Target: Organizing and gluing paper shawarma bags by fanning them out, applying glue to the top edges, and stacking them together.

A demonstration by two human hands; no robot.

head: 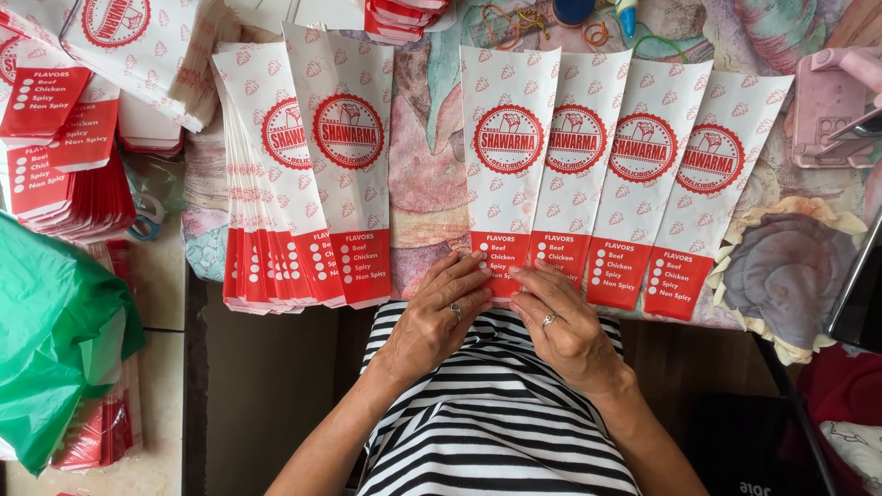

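A: What am I looking at on the head cam?

B: I see four paper sleeves (588, 174) fanned on the patterned tablecloth (427, 165), overlapping side by side; long axis runs away from the person, red printed ends nearest the body, white ends pointing toward the far side of the table; the rightmost ones tilt to the right at the top.

A: Look of them?

B: Narrow, flat, white w/ small red motifs, a round red stamp in the upper half, a solid red band w/ a checklist at the near end; far ends cut at a slant.

A: Hands?

B: Left hand (436, 317) lies flat, fingers spread, tips on the red end of the leftmost sleeve (507, 165); right hand (562, 317) likewise flat, fingertips on the red ends of the first and second sleeves; neither is closed round anything, both just press from above; a ring on each.

A: Anything else nr?

B: A fanned stack of same sleeves (276, 211) to the left, apart from the four; more bundles (64, 147) at far left beside a green plastic bag (55, 340); rubber bands (542, 28) at the table's far edge; a pink device (831, 106) at right.
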